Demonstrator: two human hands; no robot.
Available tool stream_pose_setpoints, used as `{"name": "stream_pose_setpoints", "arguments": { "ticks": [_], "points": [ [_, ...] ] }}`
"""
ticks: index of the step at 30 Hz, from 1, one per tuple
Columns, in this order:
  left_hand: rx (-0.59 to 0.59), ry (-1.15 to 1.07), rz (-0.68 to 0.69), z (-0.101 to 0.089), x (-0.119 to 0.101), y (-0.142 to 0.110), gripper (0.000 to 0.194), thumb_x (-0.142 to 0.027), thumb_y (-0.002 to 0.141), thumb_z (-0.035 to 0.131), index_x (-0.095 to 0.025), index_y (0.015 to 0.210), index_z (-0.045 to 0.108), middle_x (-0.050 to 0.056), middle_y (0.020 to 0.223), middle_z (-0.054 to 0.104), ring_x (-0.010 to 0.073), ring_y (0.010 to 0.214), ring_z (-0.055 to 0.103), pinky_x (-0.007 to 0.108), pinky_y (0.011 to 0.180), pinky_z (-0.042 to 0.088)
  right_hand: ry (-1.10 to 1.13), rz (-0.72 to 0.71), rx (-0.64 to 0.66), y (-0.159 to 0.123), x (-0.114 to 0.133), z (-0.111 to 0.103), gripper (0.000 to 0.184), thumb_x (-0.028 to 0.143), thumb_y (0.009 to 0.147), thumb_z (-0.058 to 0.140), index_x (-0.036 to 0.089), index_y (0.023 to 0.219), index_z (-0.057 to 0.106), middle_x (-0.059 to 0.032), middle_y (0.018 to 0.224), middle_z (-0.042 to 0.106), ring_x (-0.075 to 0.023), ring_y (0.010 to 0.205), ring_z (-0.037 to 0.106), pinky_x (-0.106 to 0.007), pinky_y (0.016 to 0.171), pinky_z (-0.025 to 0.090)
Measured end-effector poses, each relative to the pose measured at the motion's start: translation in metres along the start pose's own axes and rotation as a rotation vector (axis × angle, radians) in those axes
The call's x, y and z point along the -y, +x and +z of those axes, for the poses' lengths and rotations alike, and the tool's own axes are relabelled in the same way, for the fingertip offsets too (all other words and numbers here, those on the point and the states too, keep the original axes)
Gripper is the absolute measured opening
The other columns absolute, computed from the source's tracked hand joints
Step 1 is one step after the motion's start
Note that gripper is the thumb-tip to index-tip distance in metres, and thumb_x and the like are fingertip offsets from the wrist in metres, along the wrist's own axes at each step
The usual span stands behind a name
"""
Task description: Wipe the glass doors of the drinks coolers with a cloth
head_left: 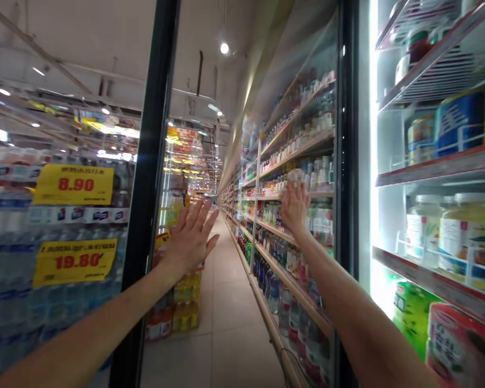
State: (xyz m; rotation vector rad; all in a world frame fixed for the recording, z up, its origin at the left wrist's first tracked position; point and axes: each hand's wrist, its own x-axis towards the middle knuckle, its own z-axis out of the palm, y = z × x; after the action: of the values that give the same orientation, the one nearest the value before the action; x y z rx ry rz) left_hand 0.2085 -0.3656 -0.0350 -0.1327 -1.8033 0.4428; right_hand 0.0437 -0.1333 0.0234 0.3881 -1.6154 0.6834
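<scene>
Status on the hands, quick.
Left hand, right hand: open, empty. Both raised at glass door of shop display case. Bottles on shelves behind it.

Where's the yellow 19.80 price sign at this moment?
In the head view, the yellow 19.80 price sign is at left, in front of bottled water, directly below the yellow 8.90 price sign and left of the black door frame and the person's left hand.
</scene>
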Motion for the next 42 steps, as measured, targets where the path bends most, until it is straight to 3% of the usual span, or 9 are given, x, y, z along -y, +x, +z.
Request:
{"name": "stream_pose_setpoints", "arguments": {
  "ticks": [5, 7, 13, 21, 26, 28, 34, 36, 42],
  "points": [
    [0.008, -0.011, 0.028, -0.004, 0.005, -0.002, 0.060, -0.037, 0.084, 0.046, -0.020, 0.138, 0.026, 0.010, 0.145, 0.024, 0.0234, 0.136, 0.014, 0.046, 0.110, 0.015, 0.062, -0.710, 0.081, -0.034, 0.062, 0.007, 0.040, 0.034, 0.086, 0.041, 0.032, 0.125, 0.047, 0.0014, 0.142, 0.035, -0.0198, 0.136, 0.016, -0.046, 0.110, 0.012],
    [0.001, -0.012, 0.030, -0.009, 0.011, -0.004, 0.061, -0.037, 0.084, 0.046, -0.020, 0.138, 0.025, 0.009, 0.145, 0.026, 0.0227, 0.136, 0.016, 0.045, 0.110, 0.015, 0.063, -0.622, 0.044, -0.034, 0.047, 0.007, 0.038, 0.034, 0.086, 0.040, 0.031, 0.124, 0.049, -0.0008, 0.141, 0.037, -0.0201, 0.135, 0.019, -0.048, 0.109, 0.013],
    [-0.005, 0.003, -0.050, -0.015, 0.018, -0.009, 0.062, -0.036, 0.083, 0.047, -0.015, 0.138, 0.026, 0.011, 0.145, 0.025, 0.0234, 0.136, 0.014, 0.045, 0.111, 0.012, 0.063, 0.171, -0.130, 0.004, 0.008, 0.006, 0.045, 0.032, 0.088, 0.028, 0.022, 0.129, 0.044, -0.0106, 0.138, 0.039, -0.0280, 0.132, 0.026, -0.058, 0.101, 0.023],
    [0.059, 0.038, 0.009, -0.028, 0.022, -0.011, 0.052, -0.032, 0.084, 0.042, -0.012, 0.132, 0.037, 0.012, 0.143, 0.028, 0.0237, 0.135, 0.018, 0.044, 0.110, 0.018, 0.132, -0.720, 0.061, -0.034, 0.089, 0.007, 0.037, 0.033, 0.087, 0.039, 0.032, 0.123, 0.050, 0.0016, 0.139, 0.040, -0.0191, 0.135, 0.020, -0.047, 0.110, 0.013],
    [0.035, 0.067, 0.117, -0.055, 0.034, -0.016, 0.047, -0.025, 0.085, 0.039, -0.016, 0.131, 0.038, 0.008, 0.142, 0.032, 0.0204, 0.135, 0.021, 0.041, 0.110, 0.021, 0.140, -0.146, -0.075, -0.006, 0.084, 0.009, 0.040, 0.029, 0.088, 0.036, 0.023, 0.124, 0.050, -0.0077, 0.141, 0.036, -0.0268, 0.134, 0.023, -0.056, 0.104, 0.018],
    [-0.030, 0.060, 0.096, -0.061, 0.037, -0.015, 0.049, -0.024, 0.085, 0.039, -0.017, 0.133, 0.034, 0.008, 0.142, 0.033, 0.0204, 0.135, 0.020, 0.041, 0.110, 0.021, 0.167, -0.082, -0.099, -0.008, 0.101, 0.010, 0.041, 0.028, 0.088, 0.035, 0.023, 0.126, 0.048, -0.0077, 0.141, 0.035, -0.0279, 0.134, 0.021, -0.057, 0.104, 0.018],
    [-0.191, -0.019, 0.032, -0.066, 0.057, -0.010, 0.057, -0.025, 0.084, 0.043, -0.014, 0.136, 0.023, 0.014, 0.143, 0.029, 0.0229, 0.135, 0.019, 0.043, 0.108, 0.026, 0.252, -0.897, 0.108, -0.077, 0.151, 0.008, 0.040, 0.029, 0.084, 0.046, 0.030, 0.124, 0.049, 0.0014, 0.141, 0.038, -0.0217, 0.136, 0.016, -0.050, 0.111, 0.008],
    [-0.214, -0.043, 0.026, -0.066, 0.062, -0.011, 0.057, -0.025, 0.084, 0.044, -0.015, 0.136, 0.022, 0.015, 0.142, 0.029, 0.0234, 0.135, 0.020, 0.043, 0.107, 0.028, 0.270, -0.987, 0.119, -0.077, 0.144, 0.008, 0.038, 0.030, 0.084, 0.046, 0.030, 0.121, 0.051, 0.0011, 0.139, 0.040, -0.0212, 0.136, 0.019, -0.049, 0.110, 0.007],
    [-0.226, -0.049, 0.006, -0.064, 0.061, -0.007, 0.055, -0.027, 0.084, 0.044, -0.018, 0.135, 0.024, 0.013, 0.141, 0.032, 0.0246, 0.133, 0.024, 0.046, 0.106, 0.028, 0.238, -0.244, -0.121, -0.030, 0.132, 0.010, 0.039, 0.027, 0.085, 0.041, 0.025, 0.124, 0.050, -0.0068, 0.140, 0.038, -0.0272, 0.134, 0.023, -0.055, 0.105, 0.016]
  ]
}}
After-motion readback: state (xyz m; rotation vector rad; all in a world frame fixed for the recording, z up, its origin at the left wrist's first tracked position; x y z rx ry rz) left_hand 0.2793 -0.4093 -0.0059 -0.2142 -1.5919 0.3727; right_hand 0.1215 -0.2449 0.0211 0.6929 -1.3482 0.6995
